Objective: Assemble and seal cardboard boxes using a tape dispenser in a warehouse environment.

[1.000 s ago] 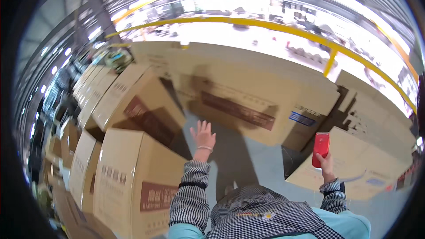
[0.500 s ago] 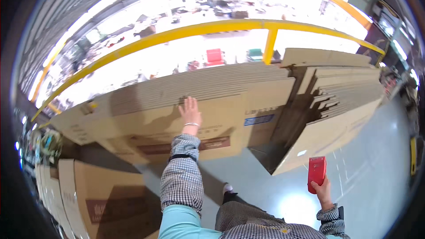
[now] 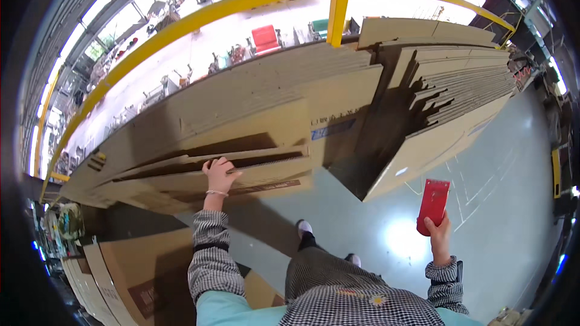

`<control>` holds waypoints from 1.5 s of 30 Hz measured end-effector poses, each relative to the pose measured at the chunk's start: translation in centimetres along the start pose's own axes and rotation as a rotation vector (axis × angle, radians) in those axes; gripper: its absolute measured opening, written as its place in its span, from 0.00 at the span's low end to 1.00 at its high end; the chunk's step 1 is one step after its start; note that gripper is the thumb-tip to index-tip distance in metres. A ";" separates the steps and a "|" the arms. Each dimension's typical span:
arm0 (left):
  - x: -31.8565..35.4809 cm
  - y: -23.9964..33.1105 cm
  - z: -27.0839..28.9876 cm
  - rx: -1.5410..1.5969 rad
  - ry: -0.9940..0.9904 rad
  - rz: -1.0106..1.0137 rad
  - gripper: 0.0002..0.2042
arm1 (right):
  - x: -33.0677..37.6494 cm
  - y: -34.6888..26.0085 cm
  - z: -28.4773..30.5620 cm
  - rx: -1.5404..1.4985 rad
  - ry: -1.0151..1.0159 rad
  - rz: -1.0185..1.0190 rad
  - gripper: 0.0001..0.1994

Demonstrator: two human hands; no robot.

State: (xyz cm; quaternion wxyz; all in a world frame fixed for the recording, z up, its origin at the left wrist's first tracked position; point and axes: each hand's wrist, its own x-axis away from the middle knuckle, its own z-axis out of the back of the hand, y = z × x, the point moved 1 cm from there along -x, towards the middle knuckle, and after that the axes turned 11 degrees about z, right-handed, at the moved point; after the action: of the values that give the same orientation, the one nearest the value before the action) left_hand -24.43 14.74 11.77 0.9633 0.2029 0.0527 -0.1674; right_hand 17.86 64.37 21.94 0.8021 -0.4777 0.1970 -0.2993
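Observation:
My left hand (image 3: pixel 220 174) grips the top edge of the front flattened cardboard box (image 3: pixel 272 175), fingers over the edge. That sheet leans away from the stack of flattened boxes (image 3: pixel 241 78) behind it, with a dark gap between. Off to the right, my right hand (image 3: pixel 441 232) is closed around the lower end of a flat red handheld object (image 3: pixel 434 202) with rounded corners, held above the floor. Its exact kind does not show.
A second stack of folded cartons (image 3: pixel 465 108) leans at the right. Behind both stacks runs a yellow railing (image 3: pixel 241 1). More cardboard boxes (image 3: pixel 121 265) stand at the lower left. My feet are on the grey floor (image 3: pixel 362 229).
My left hand has gone from lying spread on the stack to gripping the front sheet, whose top has tipped toward me. The right hand still holds the red object.

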 end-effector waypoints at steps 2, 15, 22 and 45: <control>4.7 1.1 0.2 -0.013 0.008 0.010 0.08 | -0.6 -0.3 1.4 -0.173 0.028 -0.008 0.25; 31.0 53.7 -17.8 0.095 -0.330 -0.083 0.12 | -3.4 -1.4 8.7 -0.271 -0.662 0.370 0.29; 33.0 46.2 -10.5 0.311 -0.410 0.167 0.21 | -1.3 12.8 12.8 0.318 -0.883 0.885 0.39; 93.3 77.3 -22.0 -0.247 0.150 0.672 0.08 | 16.4 36.9 36.7 0.220 -0.961 1.385 0.35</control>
State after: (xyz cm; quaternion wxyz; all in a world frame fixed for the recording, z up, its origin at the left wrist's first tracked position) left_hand 89.01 62.26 4.76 0.9752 0.1028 0.0735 0.1815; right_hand 62.89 90.69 5.90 0.8427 -0.2439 0.0525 0.4771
